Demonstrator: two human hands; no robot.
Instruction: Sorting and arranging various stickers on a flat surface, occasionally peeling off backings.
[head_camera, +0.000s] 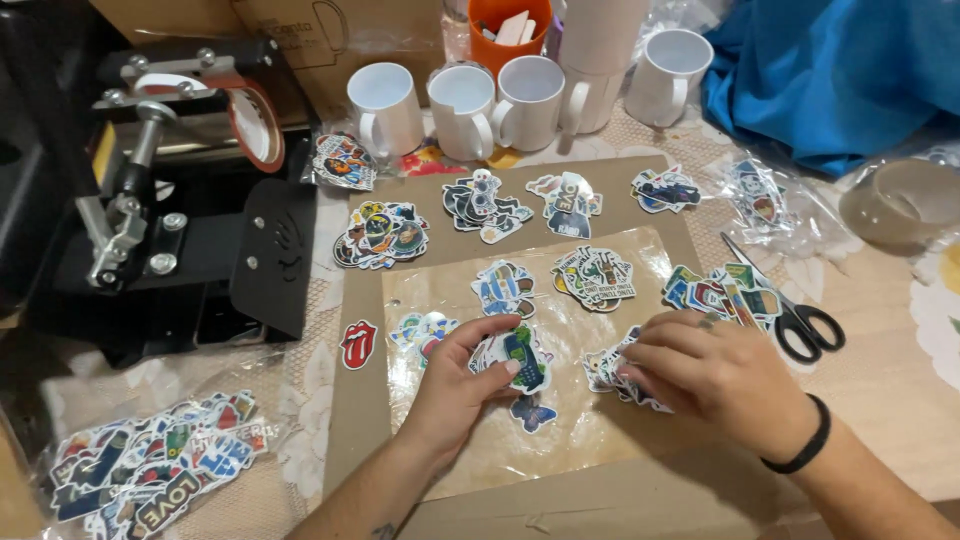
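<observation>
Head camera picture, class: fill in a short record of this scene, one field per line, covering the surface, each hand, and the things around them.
surface: cardboard sheet with a clear plastic sheet on it
left hand: holds a small stack of stickers
right hand: fingers on a sticker pile, black wristband
sorted piles: several on the cardboard
scissors: right of the hands
mugs: white, in a row at the back
press machine: black, at left
bag of stickers: lower left
</observation>
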